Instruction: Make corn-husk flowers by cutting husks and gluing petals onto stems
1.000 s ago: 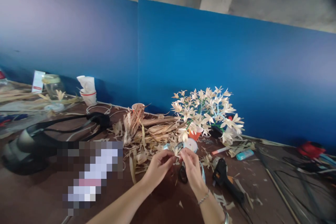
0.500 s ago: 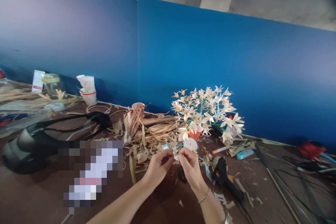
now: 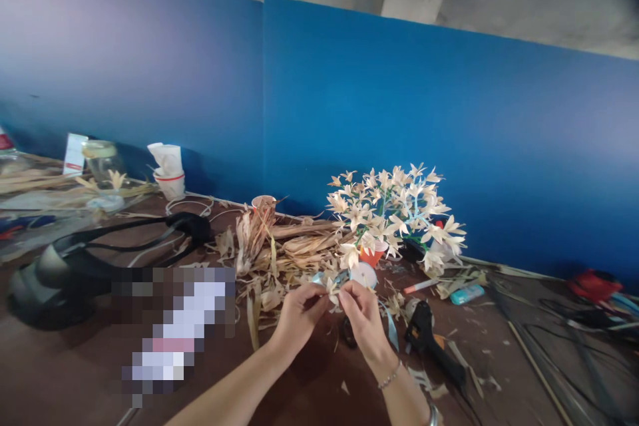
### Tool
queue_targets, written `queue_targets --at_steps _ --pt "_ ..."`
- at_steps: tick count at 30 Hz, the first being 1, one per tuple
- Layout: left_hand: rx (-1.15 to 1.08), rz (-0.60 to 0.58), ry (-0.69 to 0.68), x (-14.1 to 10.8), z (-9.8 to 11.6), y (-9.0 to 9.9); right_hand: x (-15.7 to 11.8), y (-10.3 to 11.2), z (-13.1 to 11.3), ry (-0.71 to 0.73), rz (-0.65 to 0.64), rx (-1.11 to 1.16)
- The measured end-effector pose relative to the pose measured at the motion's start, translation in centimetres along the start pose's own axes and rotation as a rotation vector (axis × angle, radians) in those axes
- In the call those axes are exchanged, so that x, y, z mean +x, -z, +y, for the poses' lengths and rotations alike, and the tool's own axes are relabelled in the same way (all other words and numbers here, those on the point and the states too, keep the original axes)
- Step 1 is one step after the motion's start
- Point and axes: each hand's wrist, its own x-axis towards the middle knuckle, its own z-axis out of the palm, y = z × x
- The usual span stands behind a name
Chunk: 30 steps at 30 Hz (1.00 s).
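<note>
A small cream flower (image 3: 333, 289), with pointed petals like dried husk, is between my fingertips at the middle of the view. My left hand (image 3: 301, 313) pinches it from the left, thumb and fingers together. From the right, my right hand (image 3: 363, 314) is closed in a pinch at the flower's other edge; its exact grip point is partly hidden. Just beyond stands a bunch of similar cream flowers (image 3: 394, 213) on green and light-blue stems, by an orange cup (image 3: 373, 254). A white round spool (image 3: 363, 274) lies right behind my hands.
A black glue gun (image 3: 433, 345) lies right of my hands, near a turquoise packet (image 3: 466, 294) and a marker (image 3: 421, 286). Dried husks (image 3: 304, 246) heap behind. On the left are a black headset-like object (image 3: 54, 286), a white cup (image 3: 170, 183) and a glass jar (image 3: 101, 163).
The petals of the small flower show more plainly between my fingertips. Both hands stay in nearly the same place, and the view has shifted very slightly.
</note>
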Motion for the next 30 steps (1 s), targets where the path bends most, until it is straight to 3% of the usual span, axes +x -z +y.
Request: queue_targets --at_steps 7,12,14,21,30 --pt "0.103 0.056 -0.13 0.1 -0.3 0.4 -0.2 -0.5 -0.2 -0.03 -0.062 0.033" --pt "0.166 0.094 -0.169 0.2 -0.5 0.4 -0.6 -0.6 -0.7 0.239 0.194 -0.317" --pt "0.185 0.088 -0.179 0.1 -0.3 0.4 -0.8 -0.7 -1.0 0.341 0.232 -0.448" --pt "0.233 0.034 -0.227 -0.2 0.3 0.3 -1.1 -1.1 -1.4 0.446 0.257 -0.683" --pt "0.206 0.042 -0.259 0.0 -0.2 0.3 -1.6 -1.9 -1.6 0.505 0.204 -0.716"
